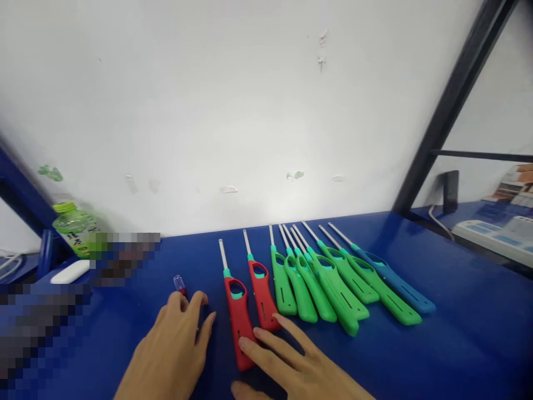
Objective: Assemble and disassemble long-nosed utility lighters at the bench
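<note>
Two red lighters with long metal tips lie side by side on the blue table (449,266). Fingertips of my right hand (287,355), spread apart, rest on the lower handles of the left red lighter (239,316) and the other red lighter (262,294). To their left, my left hand (175,339) is curled over a small screwdriver with a clear purple handle (179,283); its lower part is hidden under the fingers. Several green lighters (335,286) lie fanned out, some overlapping, right of the red ones. A blue lighter (400,283) lies at the far right of the row.
A green-capped bottle (77,228) and a white rounded object (70,271) are at the back left, beside a blurred-out patch. Behind the table rises a white wall (250,111). A dark metal frame (449,105) and a white device (495,236) are at the right.
</note>
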`<state>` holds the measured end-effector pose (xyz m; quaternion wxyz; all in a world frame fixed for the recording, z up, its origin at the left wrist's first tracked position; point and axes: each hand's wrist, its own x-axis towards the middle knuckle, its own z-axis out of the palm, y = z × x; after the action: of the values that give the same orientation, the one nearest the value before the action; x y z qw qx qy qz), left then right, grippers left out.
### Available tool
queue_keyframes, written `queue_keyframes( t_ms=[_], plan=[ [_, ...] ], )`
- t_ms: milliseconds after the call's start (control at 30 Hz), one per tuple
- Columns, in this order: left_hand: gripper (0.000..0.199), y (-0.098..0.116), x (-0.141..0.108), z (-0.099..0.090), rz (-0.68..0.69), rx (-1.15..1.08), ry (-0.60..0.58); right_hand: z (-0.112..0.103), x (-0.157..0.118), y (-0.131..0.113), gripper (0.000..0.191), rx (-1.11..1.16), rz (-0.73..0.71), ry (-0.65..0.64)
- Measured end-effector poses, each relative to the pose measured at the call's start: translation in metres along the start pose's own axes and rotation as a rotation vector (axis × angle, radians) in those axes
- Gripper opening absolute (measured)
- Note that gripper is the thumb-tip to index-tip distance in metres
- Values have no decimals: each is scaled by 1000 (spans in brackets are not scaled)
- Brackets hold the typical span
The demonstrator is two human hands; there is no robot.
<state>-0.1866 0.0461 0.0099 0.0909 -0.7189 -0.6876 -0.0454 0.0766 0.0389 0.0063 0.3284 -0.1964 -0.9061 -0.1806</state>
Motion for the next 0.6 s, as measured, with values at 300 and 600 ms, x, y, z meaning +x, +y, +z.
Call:
queue_keyframes(
  t_ms=[300, 600],
  plan=[
    [53, -6, 1, -32, -186, 44, -261, -28, 5, 11, 53, 126, 150, -272],
    [52, -37, -4, -58, -186, -93, -211, -54, 5, 15, 27, 412, 533, -279]
  ],
)
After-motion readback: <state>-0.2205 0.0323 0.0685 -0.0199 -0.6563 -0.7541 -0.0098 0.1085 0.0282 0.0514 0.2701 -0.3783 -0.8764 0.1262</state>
